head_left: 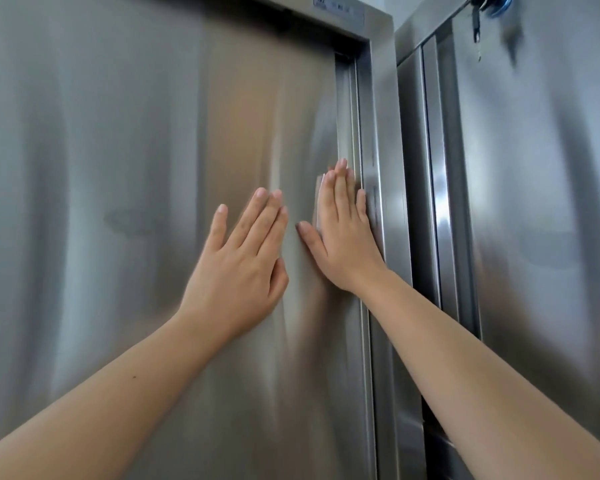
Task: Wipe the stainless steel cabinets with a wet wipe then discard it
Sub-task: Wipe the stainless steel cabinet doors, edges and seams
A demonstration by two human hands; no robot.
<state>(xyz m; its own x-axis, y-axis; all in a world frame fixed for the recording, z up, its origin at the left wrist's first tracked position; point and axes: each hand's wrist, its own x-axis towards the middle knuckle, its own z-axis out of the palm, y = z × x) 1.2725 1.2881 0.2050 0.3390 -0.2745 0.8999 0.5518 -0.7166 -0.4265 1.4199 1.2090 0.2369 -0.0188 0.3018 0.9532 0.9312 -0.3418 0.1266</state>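
Large brushed stainless steel cabinet door (118, 168): fills the view from 9 o'clock to centre. A faint dull smudge (129, 221) shows on it, at 9 o'clock from the hands.

Right hand (343, 233): spread flat against the door, fingers straight and close together pointing to 12 o'clock, thumb splayed toward 9 o'clock. It presses a thin white wet wipe (319, 206) onto the steel. Only a narrow strip of the wipe shows, along the 9 o'clock side of the index finger; the rest lies under the palm. The little finger sits just beside the upright stainless steel door frame (381, 168).

Left hand (238, 268): at 8 o'clock from the right hand, near it but apart. Fingers straight and extended toward 1 o'clock, thumb folded under the palm, holding nothing. Whether it touches the door surface cannot be told.

Second stainless steel cabinet (534, 202): stands at 3 o'clock, just beside the frame. A dark metal key (477, 26) hangs at its top, at 1 o'clock in the view, beside a blue rounded item (503, 6) too blurred to identify.

A small pale label plate (336, 8) sits on the frame head at 12 o'clock; its text is illegible.
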